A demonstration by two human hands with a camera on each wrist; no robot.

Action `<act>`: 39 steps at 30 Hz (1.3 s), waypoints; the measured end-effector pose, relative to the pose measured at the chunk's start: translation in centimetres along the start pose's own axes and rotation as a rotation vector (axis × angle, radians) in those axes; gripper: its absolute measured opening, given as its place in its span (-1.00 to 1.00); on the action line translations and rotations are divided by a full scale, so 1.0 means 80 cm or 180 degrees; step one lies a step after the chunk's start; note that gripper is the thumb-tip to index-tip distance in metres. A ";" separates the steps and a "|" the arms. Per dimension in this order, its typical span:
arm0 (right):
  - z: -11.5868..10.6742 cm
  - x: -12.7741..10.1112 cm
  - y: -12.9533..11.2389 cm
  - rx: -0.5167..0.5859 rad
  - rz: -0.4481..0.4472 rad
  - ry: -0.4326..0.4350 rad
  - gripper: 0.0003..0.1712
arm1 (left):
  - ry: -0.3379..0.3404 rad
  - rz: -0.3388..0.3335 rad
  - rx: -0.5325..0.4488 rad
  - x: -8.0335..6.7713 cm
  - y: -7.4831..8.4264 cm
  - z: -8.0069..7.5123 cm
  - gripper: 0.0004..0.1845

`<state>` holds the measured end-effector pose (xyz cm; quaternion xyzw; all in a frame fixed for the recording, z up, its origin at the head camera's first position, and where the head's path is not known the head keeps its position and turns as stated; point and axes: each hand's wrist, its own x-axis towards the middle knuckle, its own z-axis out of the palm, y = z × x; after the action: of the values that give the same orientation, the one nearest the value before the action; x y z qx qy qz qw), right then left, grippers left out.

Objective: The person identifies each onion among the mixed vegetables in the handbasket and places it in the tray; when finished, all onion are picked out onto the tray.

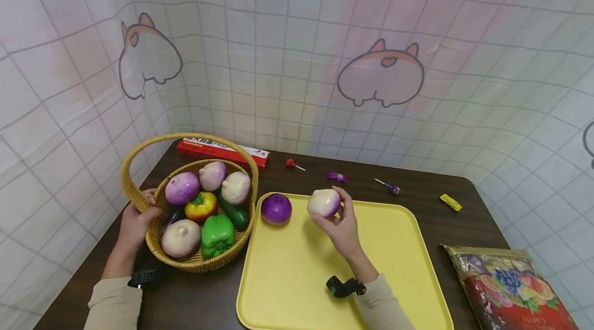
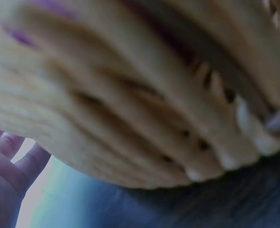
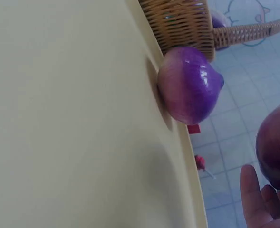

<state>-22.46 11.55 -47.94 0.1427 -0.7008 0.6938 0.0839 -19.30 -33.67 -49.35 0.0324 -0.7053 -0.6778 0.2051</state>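
Sleeves in pale cloth fill the bottom edge of the head view, each wrist wearing a small black camera. On the left, the left hand [image 1: 134,224] grips the rim of a wicker basket [image 1: 139,198], fingers curled round the weave where the handle meets it; the left wrist view shows only blurred wicker [image 2: 144,95] very close. Inside the basket lie several pale and purple onions, a red-yellow pepper [image 1: 201,206], a green pepper [image 1: 217,234] and a dark cucumber [image 1: 236,214]. Just right of it a yellow tray [image 1: 297,278] lies on the dark table [image 1: 204,304], with a purple onion [image 1: 276,209] resting near the tray's far left corner. Beside that, the right hand [image 1: 341,227] holds a pale onion [image 1: 324,203] above the tray, fingers and thumb clamped round it. Behind are a red box [image 1: 223,150], two lollipops, wrapped sweets, and at far right a printed bag [image 1: 508,289]. Judging from the round, smooth shapes, the pale onion could roll off across the tray if set down carelessly, or knock the purple one. The basket's far side hides part of the box, and the dark object under the yellow pepper is too shadowed to name.
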 end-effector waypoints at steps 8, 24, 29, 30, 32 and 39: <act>-0.002 0.009 0.003 -0.0142 0.0259 0.0129 -0.12 | 0.0135 -0.0150 -0.0365 0.005 -0.005 0.005 -0.83; 0.019 -0.002 -0.017 -0.0759 0.0356 0.0246 -0.17 | 0.0278 -0.0362 -0.0762 0.001 -0.002 0.013 -0.79; 0.024 -0.004 -0.016 -0.0870 0.0240 0.0148 -0.18 | 0.0263 -0.0373 -0.0857 0.000 -0.004 0.013 -0.78; 0.024 -0.004 -0.014 -0.0887 0.0225 0.0140 -0.19 | 0.0256 -0.0378 -0.0861 0.000 -0.005 0.013 -0.78; 0.024 -0.002 0.000 -0.0907 0.0224 0.0143 -0.17 | 0.0241 -0.0385 -0.0850 0.000 -0.006 0.012 -0.79; 0.022 0.000 0.041 -0.1149 0.0270 0.0265 -0.16 | 0.0238 -0.0361 -0.0774 0.000 -0.006 0.011 -0.80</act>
<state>-23.38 9.79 -51.04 0.0669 -0.8152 0.5651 0.1077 -19.72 -32.89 -49.80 0.0723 -0.6069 -0.7671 0.1950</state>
